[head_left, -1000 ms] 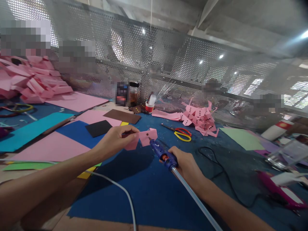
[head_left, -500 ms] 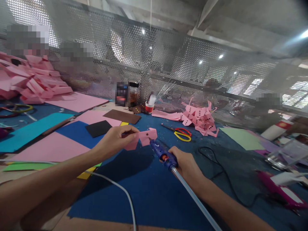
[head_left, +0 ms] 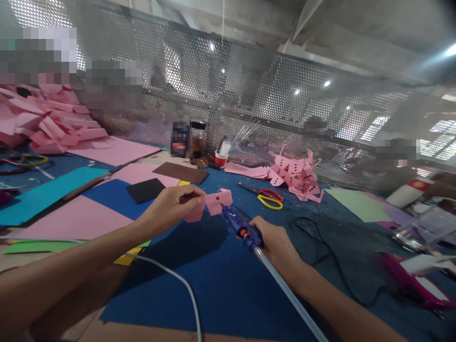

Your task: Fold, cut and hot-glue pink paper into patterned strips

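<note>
Between the thumb and fingers of my left hand (head_left: 183,202) is a folded pink paper piece (head_left: 216,204) with a small dark square on its face. It is held up above the blue sheet (head_left: 199,289). My right hand (head_left: 272,237) is wrapped round a blue hot glue gun (head_left: 239,227), and a long clear glue stick (head_left: 285,289) runs out of its back end. The gun's nozzle is at the pink paper, close to the dark square; whether it touches cannot be made out. Scissors (head_left: 270,198) with red and yellow handles lie beyond the gun.
Pink papers with dark squares (head_left: 295,175) are piled behind the scissors. Left lie a black sheet (head_left: 145,191), a brown sheet (head_left: 181,172) and a large pink heap (head_left: 42,118). A white cord (head_left: 178,278) crosses the front; a black cable (head_left: 331,256) runs at right. A perforated metal screen (head_left: 249,90) stands behind.
Both hands, the pink paper and the glue gun stay almost still, with only a very slight shift of the paper.
</note>
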The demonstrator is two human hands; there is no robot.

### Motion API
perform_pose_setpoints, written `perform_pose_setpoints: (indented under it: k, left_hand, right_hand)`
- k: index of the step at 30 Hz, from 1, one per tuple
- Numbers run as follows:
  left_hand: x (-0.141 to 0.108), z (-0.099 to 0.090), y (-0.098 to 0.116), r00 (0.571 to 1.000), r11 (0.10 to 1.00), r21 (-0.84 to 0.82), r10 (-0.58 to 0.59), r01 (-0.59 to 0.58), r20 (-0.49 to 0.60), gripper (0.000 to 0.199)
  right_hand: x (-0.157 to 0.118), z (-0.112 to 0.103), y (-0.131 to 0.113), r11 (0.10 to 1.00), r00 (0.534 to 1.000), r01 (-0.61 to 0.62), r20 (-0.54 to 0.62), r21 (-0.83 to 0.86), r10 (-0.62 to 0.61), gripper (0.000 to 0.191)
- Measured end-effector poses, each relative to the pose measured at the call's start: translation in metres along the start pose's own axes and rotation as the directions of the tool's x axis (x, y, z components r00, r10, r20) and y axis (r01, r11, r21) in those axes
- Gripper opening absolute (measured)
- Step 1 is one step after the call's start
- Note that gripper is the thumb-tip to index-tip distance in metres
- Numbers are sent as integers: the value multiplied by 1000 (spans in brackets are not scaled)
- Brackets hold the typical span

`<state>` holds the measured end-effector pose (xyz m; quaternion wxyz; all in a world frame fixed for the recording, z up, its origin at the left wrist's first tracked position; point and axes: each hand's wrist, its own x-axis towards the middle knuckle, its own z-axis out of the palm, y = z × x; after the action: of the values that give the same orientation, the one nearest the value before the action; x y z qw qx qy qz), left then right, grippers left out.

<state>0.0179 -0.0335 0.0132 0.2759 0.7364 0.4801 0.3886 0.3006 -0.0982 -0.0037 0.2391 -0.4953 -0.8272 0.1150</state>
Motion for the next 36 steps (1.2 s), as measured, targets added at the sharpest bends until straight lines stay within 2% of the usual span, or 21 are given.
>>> perform_pose_setpoints:
  k: [7,11,14,18,21,24,28,32,36]
  left_hand:
    - [0,0,1,1000,1000,-26,-12,12,5,27]
    - [0,-1,5,1000,1000,-19,-9,9,4,28]
    - [1,-2,6,1000,1000,-17,-5,6,14,30]
    - [4,-5,-1,1000,998,-53,-24,23,-12,30]
    - [10,-12,-8,997,995,-99,-33,26,-66,31]
    - [17,-22,-15,993,995,-92,-37,26,-110,27]
    - [24,-34,-24,978,997,-2,-72,73,-196,25]
    - [27,-42,-32,964,987,68,-127,147,-235,30]
    - [29,-47,-36,945,969,132,-163,207,-283,31]
  right_hand:
    - [3,7,3,999,998,-25,-63,22,27,15]
    - [3,0,-8,983,991,-83,-90,161,99,18]
    - [2,-2,-14,922,983,-166,-13,349,182,28]
    - [6,0,-12,796,953,-288,76,532,294,39]
    - [15,-4,-9,753,949,-290,75,591,306,40]
    - [27,-13,-5,762,957,-265,65,590,282,38]
    - [48,-20,7,826,962,-261,71,500,262,37]
    - [73,-18,24,880,968,-250,89,404,234,34]
    - [99,-12,37,899,965,-255,158,357,211,34]
